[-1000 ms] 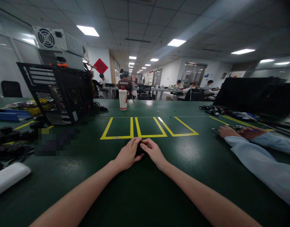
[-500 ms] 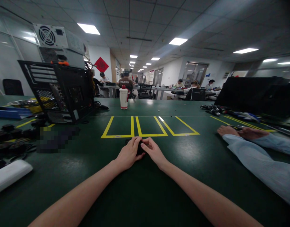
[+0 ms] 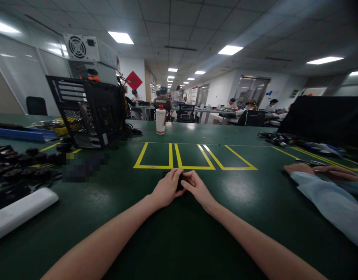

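Note:
Just in front of the yellow tape outlines, my left hand [image 3: 167,188] is closed around a small black object [image 3: 179,183] low over the green table [image 3: 179,241]. Its kind cannot be made out, since fingers cover most of it. My right hand [image 3: 198,189] meets it from the other side, thumb and fingertips pinched against the black object's right end. A dark edge shows beyond the left fingers. Both forearms come in from the bottom of the view.
A black computer case [image 3: 88,111] with power supplies [image 3: 82,48] on top stands left. Behind the tape [image 3: 174,168] is a white bottle [image 3: 160,120]. Black parts [image 3: 24,163] and a white bar [image 3: 24,212] lie left. At right are a co-worker's sleeves [image 3: 327,198] and a black monitor-like panel [image 3: 324,116].
The whole view has swung slightly left, so things appear farther right. Both hands stay together at the black object; the right fingers have shifted a little on it.

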### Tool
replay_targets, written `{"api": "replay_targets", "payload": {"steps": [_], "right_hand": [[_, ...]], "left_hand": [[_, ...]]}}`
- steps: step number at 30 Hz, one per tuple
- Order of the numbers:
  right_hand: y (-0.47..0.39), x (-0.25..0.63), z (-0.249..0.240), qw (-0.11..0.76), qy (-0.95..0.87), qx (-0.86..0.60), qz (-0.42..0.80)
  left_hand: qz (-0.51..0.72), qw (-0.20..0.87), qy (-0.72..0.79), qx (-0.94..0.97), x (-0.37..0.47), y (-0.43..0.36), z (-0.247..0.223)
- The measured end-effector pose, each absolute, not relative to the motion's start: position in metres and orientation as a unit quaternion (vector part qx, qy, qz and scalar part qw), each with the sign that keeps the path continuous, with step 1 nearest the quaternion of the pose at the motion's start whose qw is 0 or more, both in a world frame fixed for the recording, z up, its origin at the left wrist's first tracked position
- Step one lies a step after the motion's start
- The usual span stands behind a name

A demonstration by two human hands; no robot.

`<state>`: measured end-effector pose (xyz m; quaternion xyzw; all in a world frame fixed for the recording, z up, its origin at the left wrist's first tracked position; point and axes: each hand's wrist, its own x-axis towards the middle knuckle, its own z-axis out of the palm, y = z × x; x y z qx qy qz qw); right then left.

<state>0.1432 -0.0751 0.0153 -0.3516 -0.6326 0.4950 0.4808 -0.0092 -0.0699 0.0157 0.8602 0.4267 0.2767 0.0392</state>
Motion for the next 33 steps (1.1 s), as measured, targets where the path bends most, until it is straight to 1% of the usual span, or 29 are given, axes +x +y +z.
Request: {"api": "replay_targets", "payload": {"steps": [4,8,11,14,19,24,27,33], "right_hand": [[-0.0735,0.1415,0.0169,0.486,-0.621,-0.383,0.481],[-0.0727,0.1419,0.0197,0.463,-0.605,-0.411,0.500],[-0.0745,0.1419,0.0205,0.457,-0.611,-0.390,0.515],[-0.0764,0.1410,0.0194,0.475,-0.625,-0.365,0.501],[-0.0738,0.1394,0.0157,0.491,-0.623,-0.379,0.476],[-0.0694,0.1408,0.0131,0.473,-0.617,-0.404,0.482],[-0.0702,0.1414,0.0121,0.466,-0.625,-0.387,0.492],[-0.0748,0.1398,0.0123,0.494,-0.628,-0.368,0.475]], "left_hand": [[0.279,0.043,0.423,0.861,-0.0090,-0.0697,0.0159],[0.274,0.045,0.429,0.860,-0.0092,-0.0703,0.0168],[0.274,0.041,0.423,0.863,-0.0103,-0.0717,0.0177],[0.274,0.041,0.420,0.864,-0.0112,-0.0725,0.0180],[0.284,0.036,0.423,0.860,-0.0095,-0.0703,0.0159],[0.286,0.029,0.420,0.861,-0.0086,-0.0683,0.0139],[0.285,0.032,0.414,0.864,-0.0100,-0.0690,0.0149],[0.277,0.051,0.413,0.866,-0.0115,-0.0704,0.0168]]}}
